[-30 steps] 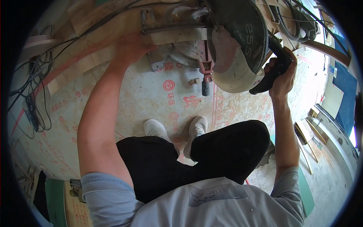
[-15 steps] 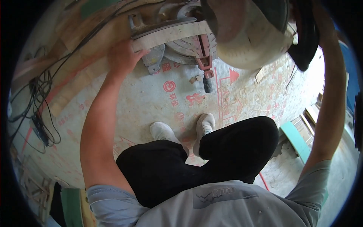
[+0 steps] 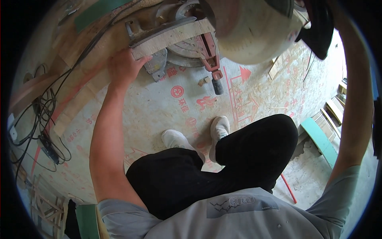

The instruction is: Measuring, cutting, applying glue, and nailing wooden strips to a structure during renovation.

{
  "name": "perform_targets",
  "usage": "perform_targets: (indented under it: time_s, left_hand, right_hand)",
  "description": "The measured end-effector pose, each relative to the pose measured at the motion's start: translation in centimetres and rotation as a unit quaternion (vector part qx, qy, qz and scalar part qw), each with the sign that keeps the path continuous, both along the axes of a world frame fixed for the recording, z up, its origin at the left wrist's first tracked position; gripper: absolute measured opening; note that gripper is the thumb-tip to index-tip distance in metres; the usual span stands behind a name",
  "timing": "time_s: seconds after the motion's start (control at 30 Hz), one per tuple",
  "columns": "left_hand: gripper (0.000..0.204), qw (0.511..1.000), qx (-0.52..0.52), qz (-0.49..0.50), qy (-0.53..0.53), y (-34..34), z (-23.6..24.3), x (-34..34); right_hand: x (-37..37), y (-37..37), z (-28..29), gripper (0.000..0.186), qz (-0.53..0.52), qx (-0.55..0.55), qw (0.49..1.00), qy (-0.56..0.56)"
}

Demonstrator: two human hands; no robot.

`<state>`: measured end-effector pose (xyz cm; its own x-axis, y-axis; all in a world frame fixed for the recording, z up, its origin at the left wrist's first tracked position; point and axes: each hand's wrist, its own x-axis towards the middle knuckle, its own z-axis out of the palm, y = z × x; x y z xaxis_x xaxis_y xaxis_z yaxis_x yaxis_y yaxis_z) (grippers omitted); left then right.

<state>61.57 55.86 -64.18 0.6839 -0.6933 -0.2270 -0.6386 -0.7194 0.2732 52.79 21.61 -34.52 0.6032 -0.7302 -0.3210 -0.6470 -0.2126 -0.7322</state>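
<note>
A mitre saw (image 3: 185, 51) with a red and grey turntable stands on the floor ahead of me. Along its fence lies a pale wooden strip (image 3: 173, 38). My left hand (image 3: 125, 67) is closed around the strip's left end, thumb along the near side. At the upper right, my right hand (image 3: 337, 14) is at the black handle (image 3: 321, 34) of the saw head, mostly in shadow and cut off by the picture's dark rim; it seems wrapped round it. The clear round blade guard (image 3: 254, 34) hangs over the strip's right end and hides it and the blade.
Black cables (image 3: 41, 99) lie tangled at the left. Small wood offcuts (image 3: 203, 81) sit by the saw's front knob (image 3: 217, 85). Sawdust covers the printed floor sheet (image 3: 159, 107). A green board (image 3: 320, 139) and wood strips lie at the right, near a red rod (image 3: 288, 188).
The whole view has shifted slightly. My left hand stays on the wooden strip, and my right arm stays raised at the saw handle.
</note>
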Motion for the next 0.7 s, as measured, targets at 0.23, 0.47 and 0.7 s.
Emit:
perform_targets:
  time_s: [0.23,0.47,0.7]
  left_hand:
    - [0.069,0.998,0.06,-0.001,0.023,0.7,-0.4,0.8]
    - [0.073,0.995,0.08,-0.003,0.062,-0.8,0.6,0.7]
    - [0.066,0.998,0.039,0.013,0.054,-0.6,0.6,0.6]
  right_hand:
    - [-9.4,-0.2,-6.4,0.062,0.033,0.148,0.982,-0.113]
    - [-14.0,0.9,-9.8,0.056,0.095,0.063,0.975,-0.19]
    - [-14.8,1.3,-11.5,0.055,0.119,-0.035,0.974,-0.19]
